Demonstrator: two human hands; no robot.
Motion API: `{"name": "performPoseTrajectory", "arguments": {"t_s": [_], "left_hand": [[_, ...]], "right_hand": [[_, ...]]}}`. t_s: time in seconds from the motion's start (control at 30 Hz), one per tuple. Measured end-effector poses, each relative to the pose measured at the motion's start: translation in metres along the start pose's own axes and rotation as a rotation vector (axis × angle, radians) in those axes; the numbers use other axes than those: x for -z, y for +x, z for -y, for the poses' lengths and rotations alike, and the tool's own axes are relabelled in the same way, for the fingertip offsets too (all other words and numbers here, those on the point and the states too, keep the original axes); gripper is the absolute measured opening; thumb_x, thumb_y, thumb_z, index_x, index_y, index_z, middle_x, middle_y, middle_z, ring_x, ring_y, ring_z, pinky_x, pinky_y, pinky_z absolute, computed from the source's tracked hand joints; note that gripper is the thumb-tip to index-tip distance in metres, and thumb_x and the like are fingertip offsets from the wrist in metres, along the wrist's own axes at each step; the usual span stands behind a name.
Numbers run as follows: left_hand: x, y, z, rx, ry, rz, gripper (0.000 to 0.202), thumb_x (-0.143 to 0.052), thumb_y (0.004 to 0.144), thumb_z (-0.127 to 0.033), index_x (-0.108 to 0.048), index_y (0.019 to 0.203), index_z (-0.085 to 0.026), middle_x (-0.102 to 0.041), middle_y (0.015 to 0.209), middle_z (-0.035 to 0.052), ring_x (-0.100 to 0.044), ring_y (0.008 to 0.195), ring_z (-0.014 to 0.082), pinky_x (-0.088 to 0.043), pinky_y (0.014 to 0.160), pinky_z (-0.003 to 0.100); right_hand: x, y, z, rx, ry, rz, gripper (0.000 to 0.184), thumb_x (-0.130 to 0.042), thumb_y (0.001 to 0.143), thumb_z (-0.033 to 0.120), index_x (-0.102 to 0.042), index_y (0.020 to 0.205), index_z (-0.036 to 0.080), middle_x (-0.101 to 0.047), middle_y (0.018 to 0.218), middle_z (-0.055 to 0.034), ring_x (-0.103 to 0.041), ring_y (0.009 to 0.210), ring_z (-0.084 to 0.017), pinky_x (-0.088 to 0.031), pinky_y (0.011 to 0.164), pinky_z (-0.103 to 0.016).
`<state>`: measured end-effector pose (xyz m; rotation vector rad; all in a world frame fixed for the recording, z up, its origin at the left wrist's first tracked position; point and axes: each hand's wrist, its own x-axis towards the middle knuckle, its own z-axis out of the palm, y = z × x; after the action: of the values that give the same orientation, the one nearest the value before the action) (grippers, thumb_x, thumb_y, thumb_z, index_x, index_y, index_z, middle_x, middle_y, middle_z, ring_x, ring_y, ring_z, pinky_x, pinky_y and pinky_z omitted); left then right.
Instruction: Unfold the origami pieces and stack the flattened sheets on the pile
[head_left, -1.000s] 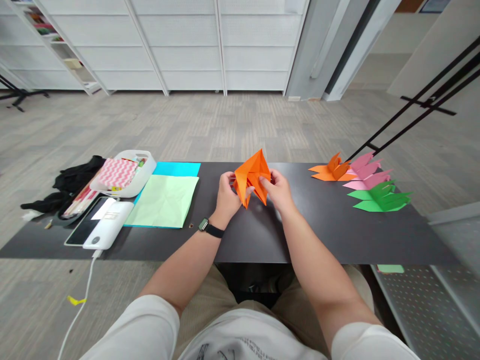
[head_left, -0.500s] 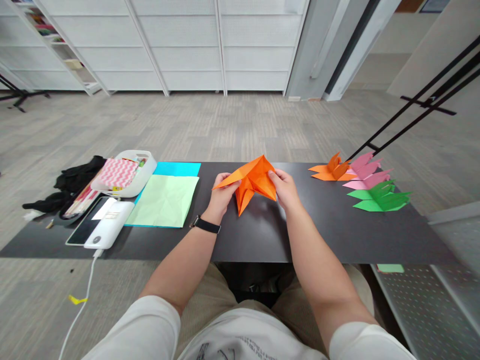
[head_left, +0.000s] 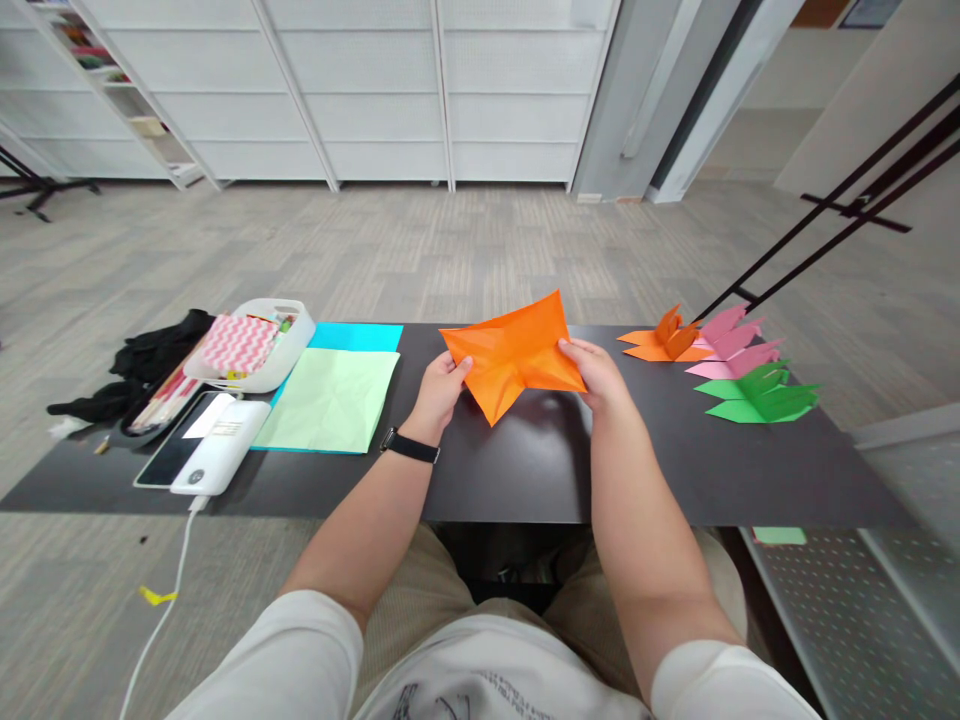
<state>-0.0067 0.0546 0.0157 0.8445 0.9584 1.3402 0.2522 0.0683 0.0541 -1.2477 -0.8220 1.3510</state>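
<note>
An orange sheet of origami paper (head_left: 517,350), creased and partly opened out, is held between my two hands over the dark table (head_left: 510,480). My left hand (head_left: 441,393) pinches its left side, thumb on top. Its right side is gripped by my right hand (head_left: 592,372), the thumb lying on the near face. One pointed corner hangs down towards me, and another points up at the far right. The fingers beneath the paper are hidden.
At the right lie folded paper shapes in orange (head_left: 664,338), pink (head_left: 735,345) and green (head_left: 765,393). Leftward are a pale green sheet (head_left: 330,400) over a blue sheet (head_left: 360,336), a white basket (head_left: 289,355), a white power bank (head_left: 221,450) with a cable, a tablet (head_left: 169,462) and black cloth (head_left: 157,350).
The orange paper has opened from a bunched, many-pointed shape into a wider, flatter one. My right hand has moved slightly right, away from my left.
</note>
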Motion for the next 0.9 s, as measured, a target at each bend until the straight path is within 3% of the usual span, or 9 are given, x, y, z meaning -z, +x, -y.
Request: {"name": "performPoseTrajectory", "arguments": {"t_s": [0.2, 0.33, 0.47, 0.6, 0.7, 0.9], "left_hand": [[0.007, 0.004, -0.003, 0.016, -0.046, 0.015, 0.046, -0.094, 0.074, -0.04, -0.071, 0.107, -0.018, -0.08, 0.116, 0.0118, -0.077, 0.108, 0.0267, -0.062, 0.101, 0.047], [0.007, -0.001, -0.01, 0.069, -0.02, 0.022, 0.046, -0.093, 0.075, -0.04, -0.072, 0.109, -0.018, -0.08, 0.117, 0.0118, -0.078, 0.105, 0.0261, -0.063, 0.095, 0.044], [0.004, -0.006, -0.017, 0.107, -0.007, -0.035, 0.047, -0.091, 0.076, -0.045, -0.074, 0.111, -0.02, -0.08, 0.117, 0.0108, -0.078, 0.103, 0.0255, -0.064, 0.084, 0.036], [0.004, -0.004, -0.019, 0.057, -0.041, -0.086, 0.048, -0.093, 0.073, -0.047, -0.073, 0.108, -0.021, -0.08, 0.113, 0.0079, -0.077, 0.101, 0.0233, -0.063, 0.081, 0.032], [0.007, -0.001, -0.017, 0.029, -0.07, -0.108, 0.048, -0.095, 0.071, -0.049, -0.073, 0.102, -0.02, -0.08, 0.105, 0.0068, -0.077, 0.097, 0.0221, -0.063, 0.081, 0.032], [0.009, 0.003, -0.013, 0.03, -0.107, -0.171, 0.049, -0.086, 0.081, -0.06, -0.07, 0.1, -0.019, -0.08, 0.104, 0.0089, -0.078, 0.096, 0.0235, -0.063, 0.083, 0.035]], "right_hand": [[0.015, 0.003, 0.005, -0.116, -0.022, 0.068, 0.017, -0.087, 0.077, 0.034, -0.076, 0.085, 0.023, -0.085, 0.093, -0.0096, -0.082, 0.088, -0.03, -0.068, 0.091, -0.047], [0.019, 0.002, 0.008, -0.134, -0.039, 0.124, 0.018, -0.086, 0.079, 0.035, -0.075, 0.087, 0.023, -0.085, 0.096, -0.0112, -0.082, 0.091, -0.031, -0.067, 0.095, -0.049], [0.019, -0.001, 0.008, -0.135, -0.025, 0.135, 0.013, -0.082, 0.082, 0.032, -0.077, 0.09, 0.022, -0.085, 0.099, -0.011, -0.083, 0.091, -0.03, -0.067, 0.094, -0.046], [0.022, -0.004, 0.009, -0.179, -0.032, 0.179, 0.01, -0.081, 0.082, 0.027, -0.079, 0.09, 0.021, -0.086, 0.1, -0.0115, -0.083, 0.087, -0.029, -0.068, 0.091, -0.044], [0.024, -0.004, 0.009, -0.186, -0.053, 0.189, 0.009, -0.08, 0.084, 0.026, -0.08, 0.091, 0.021, -0.086, 0.097, -0.0114, -0.082, 0.086, -0.028, -0.069, 0.087, -0.042], [0.027, -0.003, 0.008, -0.199, -0.034, 0.215, 0.01, -0.08, 0.084, 0.026, -0.081, 0.092, 0.021, -0.086, 0.097, -0.0116, -0.083, 0.085, -0.028, -0.069, 0.085, -0.041]]}}
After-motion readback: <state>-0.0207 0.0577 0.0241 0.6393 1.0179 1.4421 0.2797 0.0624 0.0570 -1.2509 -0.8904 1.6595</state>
